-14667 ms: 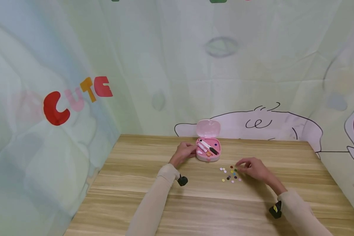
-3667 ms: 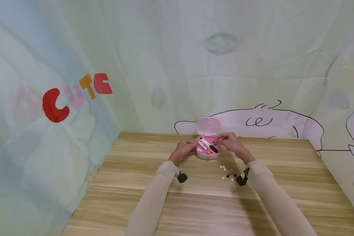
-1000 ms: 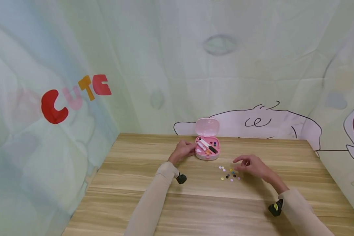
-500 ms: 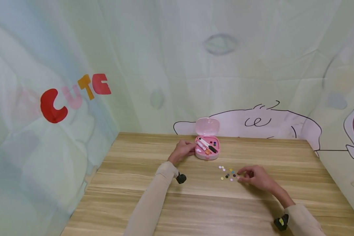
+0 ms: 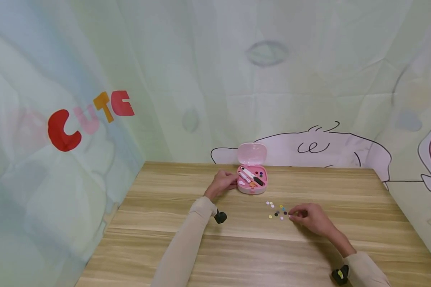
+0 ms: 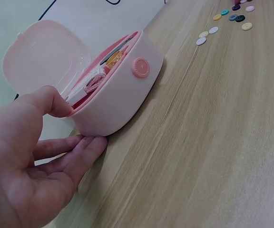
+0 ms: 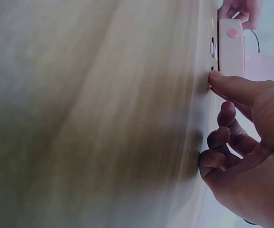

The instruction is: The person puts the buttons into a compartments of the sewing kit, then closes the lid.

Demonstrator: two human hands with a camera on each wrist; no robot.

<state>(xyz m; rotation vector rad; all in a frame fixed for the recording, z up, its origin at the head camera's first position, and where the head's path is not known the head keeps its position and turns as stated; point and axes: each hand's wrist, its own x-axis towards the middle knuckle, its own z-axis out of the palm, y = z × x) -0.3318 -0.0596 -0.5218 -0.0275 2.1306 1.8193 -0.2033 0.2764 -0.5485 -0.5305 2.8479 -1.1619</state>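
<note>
A pink sewing box (image 5: 252, 190) stands with its lid up near the table's back edge. My left hand (image 5: 222, 183) holds its left side, thumb on the rim and fingertips low against the wall. Inside lie a white and black tool (image 5: 253, 177), an orange round item (image 5: 252, 184) and several dark buttons (image 5: 261, 174). Out on the table, my right hand (image 5: 312, 218) pinches at a small pink button at the right edge of a scattered group; thumb and index finger mostly hide it. Another pink button (image 5: 281, 218) lies just left of the fingertips.
Loose buttons are spread in front of the box: white (image 5: 267, 203), yellow (image 5: 270, 217), black (image 5: 276, 214) and blue (image 5: 283, 209) among them. A printed curtain (image 5: 186, 79) hangs behind the wooden table (image 5: 244, 255).
Dark buttons have joined the one in the box, and the loose group has thinned. My right hand went to the box, came back, then lowered to the pink button. My left hand stays put.
</note>
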